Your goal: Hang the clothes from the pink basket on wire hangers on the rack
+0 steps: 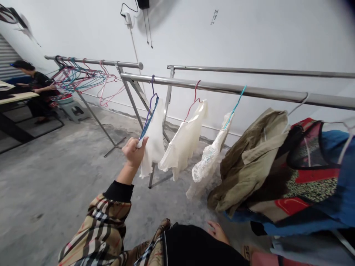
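My left hand (134,150) is closed on the near shoulder edge of a white garment with blue trim (155,131). That garment hangs from a purple hanger (152,96) on a metal rail. To its right hang a cream garment (185,138) on a red hanger (195,99) and a white lacy garment (208,159) on a turquoise hanger (235,103). My right hand (219,232) is low beside the black cloth at my front, partly hidden; its visible fingers look loosely apart, with nothing seen in them.
An olive garment (255,155) and a red, black and blue patterned one (313,173) hang further right on the rail (222,88). At left, another rack holds several tangled hangers (83,75). Beyond, a person (36,81) sits at a table (19,96) near a grey stool (73,111).
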Demonstrator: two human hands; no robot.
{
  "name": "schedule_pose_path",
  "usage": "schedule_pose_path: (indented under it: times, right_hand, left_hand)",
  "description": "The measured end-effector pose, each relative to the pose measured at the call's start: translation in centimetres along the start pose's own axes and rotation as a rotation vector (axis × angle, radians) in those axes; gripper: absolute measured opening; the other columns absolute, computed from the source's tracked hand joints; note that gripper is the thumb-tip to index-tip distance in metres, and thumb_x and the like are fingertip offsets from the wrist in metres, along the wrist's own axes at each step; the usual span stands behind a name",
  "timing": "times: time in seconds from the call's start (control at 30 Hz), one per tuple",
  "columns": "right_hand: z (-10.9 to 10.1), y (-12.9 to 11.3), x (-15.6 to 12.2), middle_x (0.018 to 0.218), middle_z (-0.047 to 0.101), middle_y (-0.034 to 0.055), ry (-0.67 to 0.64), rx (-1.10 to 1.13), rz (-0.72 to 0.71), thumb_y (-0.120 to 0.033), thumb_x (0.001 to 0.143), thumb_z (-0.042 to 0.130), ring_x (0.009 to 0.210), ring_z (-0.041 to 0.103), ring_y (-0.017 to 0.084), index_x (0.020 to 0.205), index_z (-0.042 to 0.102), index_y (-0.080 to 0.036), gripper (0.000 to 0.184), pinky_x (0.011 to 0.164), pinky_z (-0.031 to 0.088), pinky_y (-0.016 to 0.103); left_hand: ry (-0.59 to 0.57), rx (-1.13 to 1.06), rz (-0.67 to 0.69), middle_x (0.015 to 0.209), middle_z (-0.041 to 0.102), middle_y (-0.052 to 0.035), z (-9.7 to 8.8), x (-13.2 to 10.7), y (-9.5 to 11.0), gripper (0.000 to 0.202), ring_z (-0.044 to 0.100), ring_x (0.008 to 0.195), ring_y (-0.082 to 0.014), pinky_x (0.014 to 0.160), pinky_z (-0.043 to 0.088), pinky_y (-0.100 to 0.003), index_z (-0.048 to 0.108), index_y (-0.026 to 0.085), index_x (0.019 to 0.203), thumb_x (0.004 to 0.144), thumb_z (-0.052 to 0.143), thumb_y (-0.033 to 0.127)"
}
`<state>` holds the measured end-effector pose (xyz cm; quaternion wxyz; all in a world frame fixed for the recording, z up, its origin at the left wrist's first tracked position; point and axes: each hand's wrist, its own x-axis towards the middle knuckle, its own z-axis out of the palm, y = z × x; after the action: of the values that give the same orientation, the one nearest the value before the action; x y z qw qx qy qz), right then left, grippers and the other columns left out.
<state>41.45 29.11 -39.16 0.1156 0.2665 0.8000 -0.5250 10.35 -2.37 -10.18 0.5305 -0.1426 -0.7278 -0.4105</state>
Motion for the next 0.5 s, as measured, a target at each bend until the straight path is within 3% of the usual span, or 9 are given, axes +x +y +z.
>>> schedule_pose_path:
  times: [0.13, 0.2, 0.27, 0.33, 0.4, 0.5]
  right_hand:
    - [-0.1, -0.3, -0.5, 0.09, 0.07, 0.002, -0.013, 0.028, -0.011, -0.053, 0.041, 0.048, 0.108, 0.064, 0.04, 0.068, 0.063, -0.037, 0.035, 0.088, 0.049, 0.045]
    - [-0.3, -0.5, -0.9, 0.09, 0.07, 0.0026, -0.023, 0.043, -0.027, -0.053, 0.042, 0.049, 0.106, 0.065, 0.041, 0.069, 0.063, -0.036, 0.035, 0.087, 0.049, 0.045]
    - [-0.6, -0.9, -1.1, 0.089, 0.07, 0.0022, -0.036, 0.056, -0.055, -0.053, 0.044, 0.05, 0.103, 0.066, 0.041, 0.071, 0.064, -0.036, 0.035, 0.086, 0.049, 0.046]
    - [-0.9, -1.6, -1.4, 0.089, 0.07, 0.0012, -0.045, 0.068, -0.096, -0.054, 0.048, 0.051, 0.099, 0.067, 0.039, 0.075, 0.065, -0.037, 0.035, 0.086, 0.049, 0.046]
    - [-1.3, -2.5, -1.5, 0.09, 0.069, 0.0003, -0.046, 0.076, -0.145, -0.054, 0.054, 0.052, 0.097, 0.068, 0.036, 0.082, 0.066, -0.038, 0.036, 0.087, 0.049, 0.046]
    - [-1.6, -4.2, -2.0, 0.092, 0.067, 0.0, -0.056, 0.076, -0.213, -0.05, 0.063, 0.053, 0.091, 0.068, 0.03, 0.099, 0.066, -0.038, 0.04, 0.087, 0.05, 0.045]
  left_hand:
    - [0.024, 0.015, 0.208, 0.067, 0.052, 0.0003, -0.7, -1.2, 0.8, 0.039, 0.045, 0.057, -0.0098, 0.056, 0.037, -0.022, 0.048, 0.018, 0.057, 0.07, 0.079, 0.037]
    - [0.032, 0.034, 0.175, 0.071, 0.054, -0.0011, -0.8, -2.2, 1.0, 0.036, 0.048, 0.06, -0.0104, 0.059, 0.04, -0.023, 0.048, 0.018, 0.058, 0.071, 0.077, 0.036]
    - [-0.045, 0.038, 0.044, 0.071, 0.055, -0.0017, -0.9, -3.8, 1.2, 0.037, 0.049, 0.061, -0.0115, 0.061, 0.041, -0.024, 0.045, 0.019, 0.056, 0.073, 0.073, 0.037]
    - [-0.288, 0.058, -0.19, 0.071, 0.056, -0.0027, -0.9, -6.1, 1.6, 0.035, 0.051, 0.066, -0.0136, 0.064, 0.042, -0.024, 0.045, 0.02, 0.057, 0.077, 0.067, 0.038]
    - [-0.661, 0.1, -0.429, 0.073, 0.059, -0.0034, -0.8, -9.1, 2.7, 0.024, 0.055, 0.072, -0.0162, 0.067, 0.042, -0.025, 0.051, 0.02, 0.064, 0.08, 0.06, 0.035]
    - [-1.011, 0.058, -0.49, 0.062, 0.058, -0.0002, -0.7, -14.6, 5.7, 0.013, 0.055, 0.063, -0.0168, 0.059, 0.039, -0.024, 0.06, 0.02, 0.069, 0.07, 0.068, 0.029]
